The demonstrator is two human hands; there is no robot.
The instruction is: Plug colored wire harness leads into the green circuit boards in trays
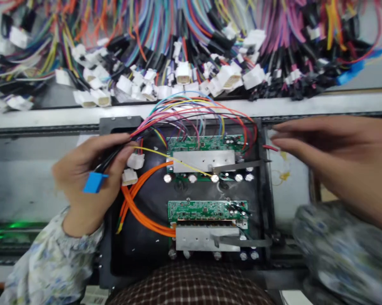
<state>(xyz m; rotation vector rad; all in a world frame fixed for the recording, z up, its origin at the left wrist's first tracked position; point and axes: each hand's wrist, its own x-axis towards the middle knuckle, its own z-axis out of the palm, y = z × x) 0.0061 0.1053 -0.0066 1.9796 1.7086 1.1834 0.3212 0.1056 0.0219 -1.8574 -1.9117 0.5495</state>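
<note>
My left hand (92, 178) is closed around a wire harness (114, 152) in black sleeving, with a blue connector (94, 182) hanging below the fingers. From this grip the colored wires (191, 103) arch right to the upper green circuit board (206, 143). One yellow wire (178, 161) stretches loosely across that board's metal heat sink (203, 162). To the right, my right hand (324, 148) is raised, thumb and forefinger brought together. A short red wire piece (270, 148) shows just below its thumb; whether the fingers hold anything is unclear.
A black tray (140, 254) carries both boards, including the lower circuit board (206, 209). Orange cables (140, 212) loop along its left side. Metal clamp arms (241, 165) reach over the heat sinks. Behind a metal rail (51, 118) lie many wire bundles with white connectors (184, 73).
</note>
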